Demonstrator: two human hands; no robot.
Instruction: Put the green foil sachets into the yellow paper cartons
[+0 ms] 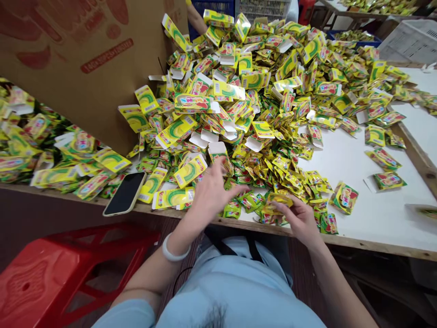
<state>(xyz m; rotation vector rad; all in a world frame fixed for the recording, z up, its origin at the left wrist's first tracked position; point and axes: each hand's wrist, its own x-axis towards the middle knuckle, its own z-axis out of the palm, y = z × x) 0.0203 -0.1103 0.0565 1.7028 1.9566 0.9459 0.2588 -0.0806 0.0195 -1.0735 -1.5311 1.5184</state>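
Observation:
My left hand (212, 190), a white band on its wrist, hovers over the near side of the heap with thumb and fingers apart. Its fingertips are slightly blurred and overlap a small carton (218, 149) with a raised white flap; whether they touch it I cannot tell. A yellow carton (190, 171) lies just left of those fingers. Close to the table's front edge, my right hand (302, 219) pinches a yellow candy sachet (278, 201) between thumb and fingers. Green sachets (251, 200) lie between my hands, and yellow sachets (285, 171) are piled beyond the right one.
A large cardboard box (102, 77) stands at the left on the heap. A phone (125, 193) rests at the wooden table edge (375, 246). Filled packets (344, 198) lie at the right. A red stool (44, 273) stands below left. Another person's arm (197, 19) shows at the back.

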